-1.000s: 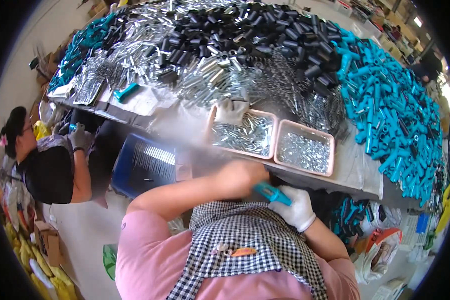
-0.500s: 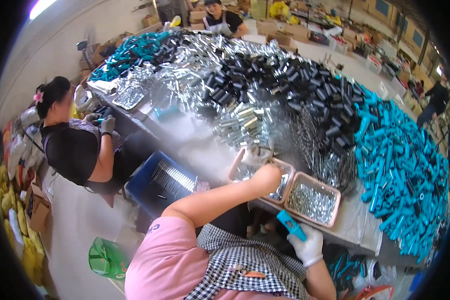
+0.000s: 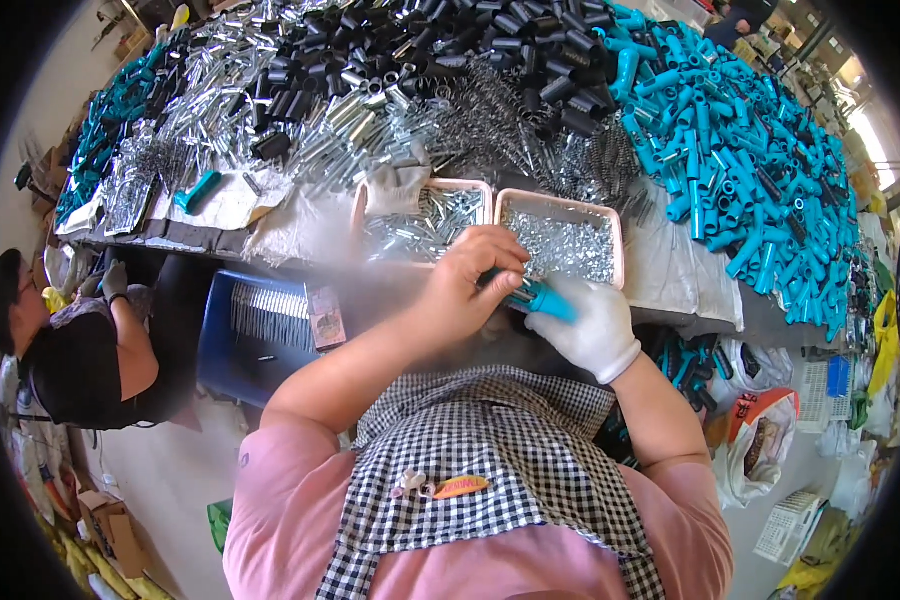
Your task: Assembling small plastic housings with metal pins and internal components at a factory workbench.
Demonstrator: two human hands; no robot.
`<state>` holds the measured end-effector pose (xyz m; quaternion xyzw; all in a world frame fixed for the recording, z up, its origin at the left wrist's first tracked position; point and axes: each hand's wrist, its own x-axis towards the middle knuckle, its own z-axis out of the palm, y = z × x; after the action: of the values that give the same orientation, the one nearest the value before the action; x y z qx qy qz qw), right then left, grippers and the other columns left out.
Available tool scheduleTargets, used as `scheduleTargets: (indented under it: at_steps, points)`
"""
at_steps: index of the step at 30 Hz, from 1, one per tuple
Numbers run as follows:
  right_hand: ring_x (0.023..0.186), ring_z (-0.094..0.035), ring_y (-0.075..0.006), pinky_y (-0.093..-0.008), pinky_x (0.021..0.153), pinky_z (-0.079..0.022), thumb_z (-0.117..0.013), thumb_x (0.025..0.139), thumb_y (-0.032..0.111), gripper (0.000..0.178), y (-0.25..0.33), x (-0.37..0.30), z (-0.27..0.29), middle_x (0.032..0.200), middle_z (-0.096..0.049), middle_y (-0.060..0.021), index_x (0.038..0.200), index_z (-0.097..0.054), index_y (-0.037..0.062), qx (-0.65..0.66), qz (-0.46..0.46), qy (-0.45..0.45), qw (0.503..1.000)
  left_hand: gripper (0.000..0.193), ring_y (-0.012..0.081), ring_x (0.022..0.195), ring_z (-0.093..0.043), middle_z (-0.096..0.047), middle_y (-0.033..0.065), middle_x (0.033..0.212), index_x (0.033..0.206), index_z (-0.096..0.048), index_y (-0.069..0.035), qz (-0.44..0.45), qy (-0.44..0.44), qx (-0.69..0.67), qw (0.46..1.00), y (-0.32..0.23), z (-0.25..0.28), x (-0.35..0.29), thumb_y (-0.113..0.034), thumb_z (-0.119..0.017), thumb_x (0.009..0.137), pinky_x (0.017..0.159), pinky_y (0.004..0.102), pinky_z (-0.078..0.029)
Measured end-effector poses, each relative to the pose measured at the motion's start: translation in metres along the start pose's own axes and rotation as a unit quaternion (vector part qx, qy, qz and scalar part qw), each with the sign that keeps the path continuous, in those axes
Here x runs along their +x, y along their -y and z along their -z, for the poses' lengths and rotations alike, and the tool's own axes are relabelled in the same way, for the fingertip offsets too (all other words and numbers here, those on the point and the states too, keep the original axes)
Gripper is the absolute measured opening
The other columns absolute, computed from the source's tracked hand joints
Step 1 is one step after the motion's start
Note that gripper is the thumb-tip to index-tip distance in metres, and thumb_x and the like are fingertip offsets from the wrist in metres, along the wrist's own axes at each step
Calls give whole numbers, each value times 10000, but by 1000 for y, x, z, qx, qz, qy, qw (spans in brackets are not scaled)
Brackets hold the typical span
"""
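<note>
1. Head view showed the gloved right hand (image 3: pixel 592 325) wrapped around a teal handle (image 3: pixel 552 303), which was held at the near edge of the table (image 3: pixel 705 285), its end turned toward the other hand
2. The bare left hand (image 3: pixel 470 285) was curled at that end, thumb and fingertips drawn close beside a shiny metal part (image 3: pixel 518 294); whether they pinched it could not be told, nor what the dark thing (image 3: pixel 489 279) under the fingers was
3. By judgement, the step in hand was fitting or lining up the metal part at the handle's end
4. The next move seemed to call for a steady right grip and careful left fingers, keeping part and handle in line
5. Just beyond the hands stood the left tray (image 3: pixel 489 203) and right tray (image 3: pixel 619 250), both with small metal pieces
6. Farther back lay springs (image 3: pixel 492 112) and black sleeves (image 3: pixel 432 48), with a teal pile (image 3: pixel 750 190) to the right
</note>
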<state>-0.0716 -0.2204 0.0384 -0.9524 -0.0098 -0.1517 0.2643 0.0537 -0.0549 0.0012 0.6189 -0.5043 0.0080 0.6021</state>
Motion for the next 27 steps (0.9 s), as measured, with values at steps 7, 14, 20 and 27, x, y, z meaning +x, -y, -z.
scheduleTargets:
  at_steps: [7,14,20,27]
  points:
    - [626,-648,-346,-434,589,-516,-738,713,420,356,-13,-7,0,698,-649,-147,883,-651,119,0,-14,4,1000,135,323,1027,-586,-645,101,991,855,-572,-57,-24,1,58,998,5,-12,-7,26,-644,777,909,435,-452]
    - [779,-667,-326,-399,679,-530,-757,706,342,421,13,-1,-7,881,-683,-142,1052,-676,116,33,-2,64,997,207,309,896,-622,-630,120,942,853,-535,-41,-100,12,172,980,-9,-1,-24,-12,-679,707,777,397,-507]
    - [729,-660,-338,-435,647,-524,-731,663,433,442,3,-26,-22,808,-679,-146,984,-677,134,-46,-3,134,990,213,296,759,-629,-610,140,886,859,-496,-34,-124,274,279,912,-20,-1,-36,-181,-615,761,666,390,-525]
    - [686,-658,-335,-419,603,-526,-733,682,427,414,13,-34,-22,757,-672,-148,953,-701,116,33,29,198,979,237,365,697,-612,-598,170,731,916,-506,-19,156,400,-26,903,-32,18,-21,-203,-641,854,615,425,-453]
